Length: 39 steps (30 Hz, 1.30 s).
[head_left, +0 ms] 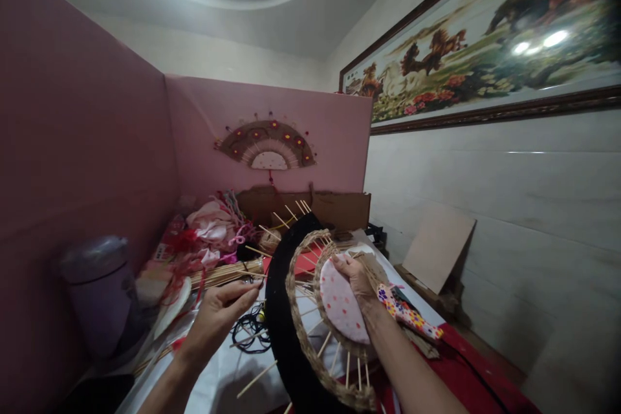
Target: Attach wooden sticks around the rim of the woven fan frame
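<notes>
My right hand [355,278] grips a half-round fan by its dotted pale pink centre [339,307], thumb on the front face. Thin wooden sticks [348,369] radiate from that centre through a braided straw band [301,320] and a wide black band [277,310]. Their bare ends stick out past the black edge. Close to these ends, at the fan's left, my left hand [226,310] has thumb and forefinger pinched together. What lies between those fingertips is too small to make out. Just beneath, a loose tangle of black cord [250,330] lies on the white table cover.
A finished-looking fan [266,145] hangs on the pink partition [334,142]. Pink fabric [213,223] and a bundle of sticks [226,273] lie behind my left hand. A lidded container [97,297] stands at left; a flower-patterned item [410,314] lies beside my right forearm.
</notes>
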Motion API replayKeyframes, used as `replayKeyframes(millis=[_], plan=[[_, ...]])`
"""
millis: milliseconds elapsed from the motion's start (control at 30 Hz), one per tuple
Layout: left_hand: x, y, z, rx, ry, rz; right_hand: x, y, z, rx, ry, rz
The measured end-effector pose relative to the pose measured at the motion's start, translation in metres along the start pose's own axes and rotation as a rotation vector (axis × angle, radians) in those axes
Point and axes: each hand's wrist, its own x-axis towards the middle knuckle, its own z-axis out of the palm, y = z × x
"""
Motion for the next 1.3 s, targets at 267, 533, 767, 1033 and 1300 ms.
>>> replayKeyframes(millis=[267, 533, 767, 1033, 1300], plan=[[-0.004, -0.001, 0.001, 0.556, 0.128, 0.227, -0.001, -0.002, 0.002, 0.017, 0.039, 0.043], [-0.003, 0.0, 0.002, 0.711, 0.184, 0.334, -0.001, -0.002, 0.003, 0.046, 0.067, 0.038], [-0.002, -0.008, 0.006, 0.892, 0.269, 0.526, -0.005, -0.005, 0.004, 0.057, 0.085, 0.031], [-0.003, -0.011, 0.005, 0.741, 0.205, 0.515, 0.001, 0.0, -0.001, 0.076, 0.106, 0.036], [0.001, -0.005, 0.003, 0.094, -0.012, 0.073, 0.004, 0.007, -0.005, 0.118, 0.118, 0.056]])
